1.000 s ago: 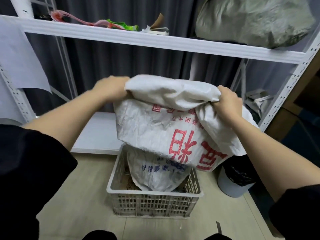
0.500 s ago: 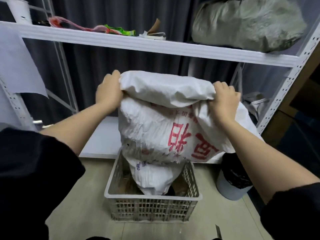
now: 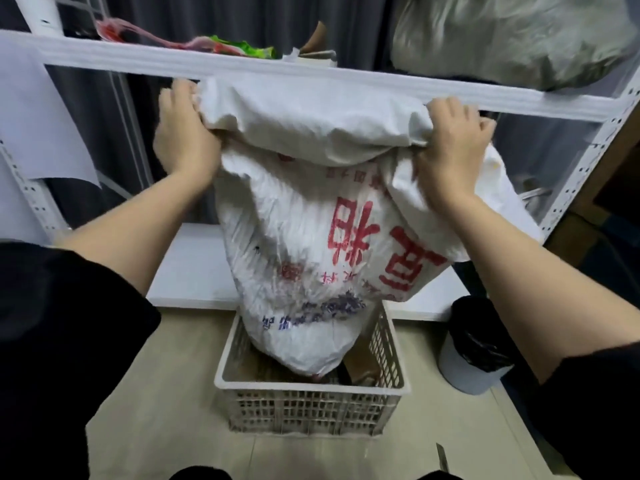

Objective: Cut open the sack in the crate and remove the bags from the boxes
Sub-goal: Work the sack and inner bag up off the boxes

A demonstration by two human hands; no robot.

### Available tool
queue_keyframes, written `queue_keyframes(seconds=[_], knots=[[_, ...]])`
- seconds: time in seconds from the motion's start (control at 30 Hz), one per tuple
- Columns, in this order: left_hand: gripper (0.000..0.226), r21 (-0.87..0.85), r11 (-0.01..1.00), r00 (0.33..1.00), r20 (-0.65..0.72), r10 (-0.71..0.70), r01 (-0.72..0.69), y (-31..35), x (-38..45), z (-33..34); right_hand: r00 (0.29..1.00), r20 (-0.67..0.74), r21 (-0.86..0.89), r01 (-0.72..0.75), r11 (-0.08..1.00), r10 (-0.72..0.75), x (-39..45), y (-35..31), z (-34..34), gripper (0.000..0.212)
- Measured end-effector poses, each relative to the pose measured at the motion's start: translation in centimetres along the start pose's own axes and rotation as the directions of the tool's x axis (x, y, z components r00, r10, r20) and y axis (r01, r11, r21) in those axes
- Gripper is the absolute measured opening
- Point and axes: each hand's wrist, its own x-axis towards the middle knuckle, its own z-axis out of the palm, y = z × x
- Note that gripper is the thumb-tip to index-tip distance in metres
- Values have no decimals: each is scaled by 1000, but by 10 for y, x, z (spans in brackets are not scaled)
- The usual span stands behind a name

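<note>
A white woven sack (image 3: 304, 244) with red and blue printing hangs upside down over a white plastic crate (image 3: 311, 403) on the floor. My left hand (image 3: 183, 133) grips the sack's upper left corner. My right hand (image 3: 450, 143) grips its upper right corner. Both hold it up at the height of the shelf edge. The sack's lower end still dips inside the crate. Brown cardboard pieces (image 3: 360, 365) show in the crate beneath it; the rest of the contents are hidden.
A white metal shelf (image 3: 346, 81) crosses just behind the hands, with a grey-green bag (image 3: 512, 39) and colourful scraps (image 3: 235, 46) on top. A bin lined with a black bag (image 3: 474, 351) stands right of the crate. Tan floor lies around the crate.
Both hands have lifted the sack higher, up to the shelf edge. The sack now hangs longer, and only its lower end stays in the crate.
</note>
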Motion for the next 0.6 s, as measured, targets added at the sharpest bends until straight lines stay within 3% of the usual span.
queue_keyframes(seconds=[0.13, 0.2, 0.3, 0.37, 0.43, 0.5, 0.53, 0.6], knots=[[29, 9, 1000, 999, 36, 14, -14, -3, -6, 2, 997, -71, -21, 26, 999, -28, -5, 6, -3, 31], [41, 33, 999, 985, 167, 32, -38, -6, -9, 2, 999, -48, -58, 9, 998, -12, -17, 7, 2, 27], [88, 76, 980, 871, 474, 127, -184, -24, -19, 2, 999, 40, -57, 23, 998, -21, -41, 15, 10, 27], [103, 22, 951, 802, 543, 248, -309, -35, -25, 0, 999, 46, -62, 24, 998, -21, -56, 18, 12, 30], [88, -112, 938, 821, 457, 342, -329, -29, -27, -4, 999, 24, -52, 45, 998, -44, -64, 17, 12, 33], [71, -141, 898, 829, 348, 438, -416, -6, -27, -4, 996, -13, -18, 92, 996, -92, -66, 12, 13, 32], [68, -116, 865, 788, 368, 494, -488, 9, -27, -3, 991, -46, 0, 128, 992, -128, -66, 9, 14, 31], [72, -75, 794, 631, 564, 533, -603, 36, -31, 4, 973, -104, 12, 209, 978, -206, -68, 6, 14, 30]])
